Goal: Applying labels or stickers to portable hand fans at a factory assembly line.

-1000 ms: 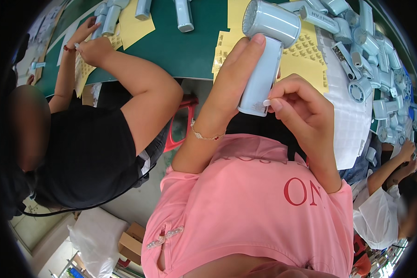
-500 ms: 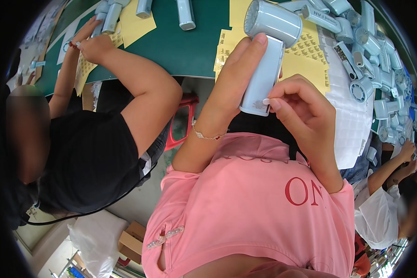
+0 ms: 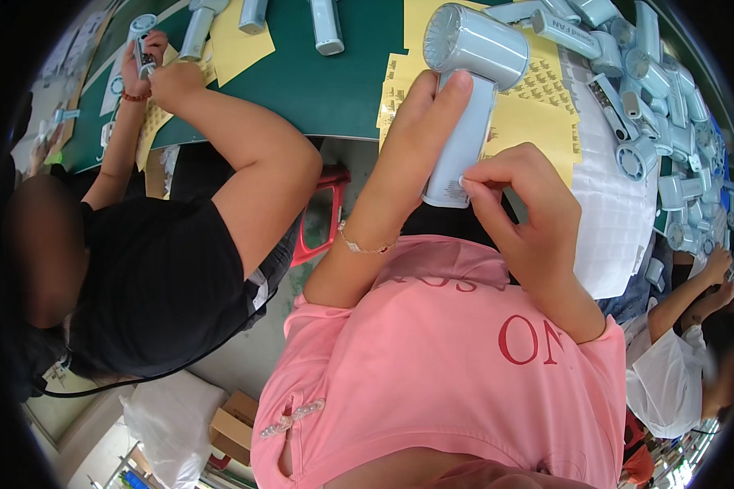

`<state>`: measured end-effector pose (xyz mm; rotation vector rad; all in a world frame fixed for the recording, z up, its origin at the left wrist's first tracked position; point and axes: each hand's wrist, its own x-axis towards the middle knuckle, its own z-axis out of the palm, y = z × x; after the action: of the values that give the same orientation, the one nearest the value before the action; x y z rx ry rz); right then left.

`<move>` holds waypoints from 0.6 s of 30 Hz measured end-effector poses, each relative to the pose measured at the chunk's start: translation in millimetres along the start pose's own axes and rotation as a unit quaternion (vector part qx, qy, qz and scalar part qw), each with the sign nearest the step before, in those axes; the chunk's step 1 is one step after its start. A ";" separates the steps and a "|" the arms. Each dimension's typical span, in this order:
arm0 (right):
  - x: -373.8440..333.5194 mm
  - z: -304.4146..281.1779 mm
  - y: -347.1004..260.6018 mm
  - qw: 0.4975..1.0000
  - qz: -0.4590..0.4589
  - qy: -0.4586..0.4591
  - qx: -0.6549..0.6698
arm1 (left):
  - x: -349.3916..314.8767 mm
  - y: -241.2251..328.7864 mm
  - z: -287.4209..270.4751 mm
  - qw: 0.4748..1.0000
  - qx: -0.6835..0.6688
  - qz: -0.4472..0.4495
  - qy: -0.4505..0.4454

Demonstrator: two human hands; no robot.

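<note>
My left hand [image 3: 420, 134] is wrapped round the handle of a light blue handheld fan [image 3: 485, 47], thumb along its front. The fan's round head points up and to the left, and its handle slants down toward me, with small dark print near the bottom end. Beside that lower end, my right hand [image 3: 534, 208] has thumb and forefinger pinched at the handle's right edge. Whatever lies between those fingertips, if anything, is too small to make out. Yellow sticker sheets [image 3: 538, 122] with rows of small dark marks lie on the table behind the fan.
A heap of light blue fans [image 3: 656, 90] covers the table's right side, beside a white sheet [image 3: 607, 220]. More fans [image 3: 326, 28] lie on the green table [image 3: 347, 90]. At left, a co-worker in black [image 3: 159, 285] handles a fan; a red stool [image 3: 318, 212] stands between us.
The fan has tipped slightly and shifted a little left. My right fingertips have moved a little left along with the handle's edge. The co-worker at left has raised a fan.
</note>
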<state>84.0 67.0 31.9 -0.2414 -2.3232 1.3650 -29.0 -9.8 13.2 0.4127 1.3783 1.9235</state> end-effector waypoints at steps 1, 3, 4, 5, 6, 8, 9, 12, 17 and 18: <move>-0.5 -0.2 1.2 0.998 -0.017 -0.004 -0.053 | -0.5 0.0 -0.9 0.998 0.041 0.026 0.028; 1.4 -2.2 7.7 0.996 0.022 0.086 0.008 | -0.8 0.5 -8.3 1.000 -0.018 -0.019 -0.012; 1.9 -4.5 11.7 0.981 0.058 0.175 0.060 | -1.0 1.4 -15.3 0.993 -0.079 -0.061 -0.058; 1.5 -12.9 15.2 0.973 0.048 0.207 0.085 | 2.6 1.4 -22.0 0.990 -0.104 -0.049 -0.079; 0.8 -22.7 18.9 0.964 0.041 0.242 0.098 | 7.8 0.0 -27.9 0.992 -0.091 -0.051 -0.071; -6.2 -36.3 24.7 0.962 0.032 0.235 0.137 | 26.2 -2.6 -40.3 0.999 0.017 0.032 0.000; -9.7 -41.7 28.3 0.964 0.068 0.208 0.150 | 41.9 0.5 -49.9 0.992 0.095 0.053 0.062; -21.8 -56.2 38.5 0.959 0.104 0.202 0.170 | 86.4 13.8 -75.8 0.876 0.345 0.186 0.279; -39.2 -75.3 48.4 0.950 0.128 0.222 0.178 | 135.6 17.3 -91.3 0.971 0.145 0.044 0.183; -40.9 -77.7 50.1 0.948 0.145 0.222 0.175 | 145.2 9.0 -85.7 0.973 0.157 0.034 0.165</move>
<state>152.0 138.6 10.0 -0.7196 -1.6897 1.6329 -185.8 33.4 -32.2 0.2993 1.9207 1.8911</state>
